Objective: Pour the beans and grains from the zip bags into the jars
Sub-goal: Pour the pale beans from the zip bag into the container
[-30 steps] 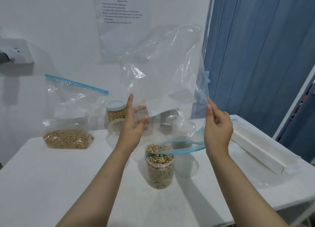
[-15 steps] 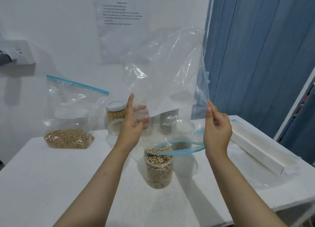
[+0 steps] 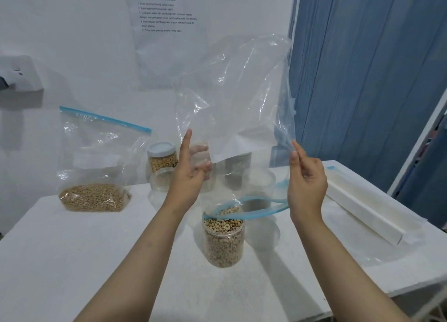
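Both hands hold one clear bag (image 3: 232,97) upside down, so its blue zip mouth hangs below them. The left hand (image 3: 187,176) pinches the left side of the bag between the thumb and the bent fingers, while its index finger points straight up. The right hand (image 3: 307,179) pinches the right edge of the bag between the thumb and the fingertips, with the other fingers curled in. Between the two hands and a little below them stands an open jar (image 3: 223,239) on the white table (image 3: 72,261); it is full of pale beans up to the rim, and the blue zip strip of the bag lies across its opening. The bag looks empty. Far to the left of the left hand, a second bag (image 3: 96,162) with brown grain at its bottom stands against the wall. Just behind the left hand is a jar with a white lid (image 3: 161,156). To the right of the right hand lies a long white box (image 3: 362,208).
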{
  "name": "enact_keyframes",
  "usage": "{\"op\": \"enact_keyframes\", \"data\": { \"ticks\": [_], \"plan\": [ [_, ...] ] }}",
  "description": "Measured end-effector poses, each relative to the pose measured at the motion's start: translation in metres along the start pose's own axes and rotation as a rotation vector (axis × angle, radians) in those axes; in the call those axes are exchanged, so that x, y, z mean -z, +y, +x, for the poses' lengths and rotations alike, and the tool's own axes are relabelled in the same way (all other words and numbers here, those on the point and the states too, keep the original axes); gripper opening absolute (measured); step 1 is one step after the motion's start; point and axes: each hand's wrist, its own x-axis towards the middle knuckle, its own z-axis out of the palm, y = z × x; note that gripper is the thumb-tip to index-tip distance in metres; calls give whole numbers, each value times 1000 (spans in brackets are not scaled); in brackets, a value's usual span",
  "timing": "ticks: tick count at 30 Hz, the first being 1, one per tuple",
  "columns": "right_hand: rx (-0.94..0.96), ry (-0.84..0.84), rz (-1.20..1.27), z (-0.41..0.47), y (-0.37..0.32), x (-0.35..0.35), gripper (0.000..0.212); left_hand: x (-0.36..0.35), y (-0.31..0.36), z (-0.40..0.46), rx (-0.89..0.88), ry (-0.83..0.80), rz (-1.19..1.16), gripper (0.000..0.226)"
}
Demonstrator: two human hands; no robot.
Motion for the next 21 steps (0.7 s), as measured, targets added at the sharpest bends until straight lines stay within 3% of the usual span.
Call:
{"op": "enact_keyframes", "data": {
  "ticks": [21],
  "plan": [
    [33, 16, 16, 9, 9, -2, 24, -2, -1, 3, -7, -7, 33, 84]
  ]
}}
